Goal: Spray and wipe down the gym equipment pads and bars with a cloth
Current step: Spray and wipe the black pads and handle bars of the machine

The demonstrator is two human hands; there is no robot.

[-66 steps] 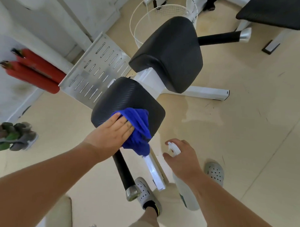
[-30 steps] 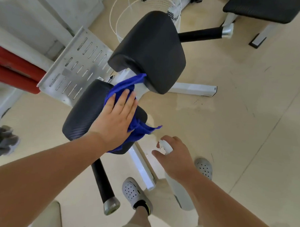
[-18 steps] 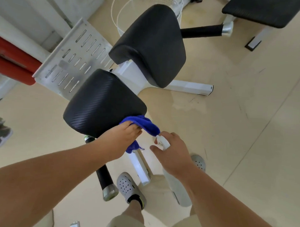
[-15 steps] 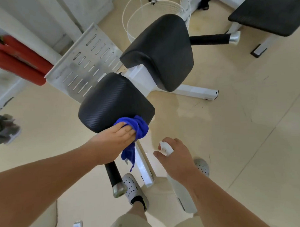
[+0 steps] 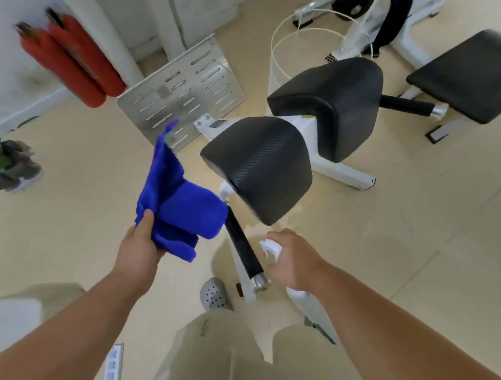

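Note:
My left hand (image 5: 139,250) grips a blue cloth (image 5: 176,204) and holds it up in the air, to the left of the near black pad (image 5: 258,167) and clear of it. One corner of the cloth sticks upward. My right hand (image 5: 293,259) grips a white spray bottle (image 5: 310,305) by its neck, its nozzle near the black foam-covered bar (image 5: 243,246) that ends in a silver cap. A second black pad (image 5: 332,99) stands behind the first on the same white frame.
A slotted metal plate (image 5: 181,90) leans by the wall, with two red cylinders (image 5: 72,61) left of it. A white wire basket (image 5: 302,49) and a black bench pad (image 5: 469,72) stand at the back right. Shoes (image 5: 8,167) lie at the left edge.
My left hand has lifted the cloth off the near pad and swung it left and up into the air. The right hand and bottle stayed beside the bar.

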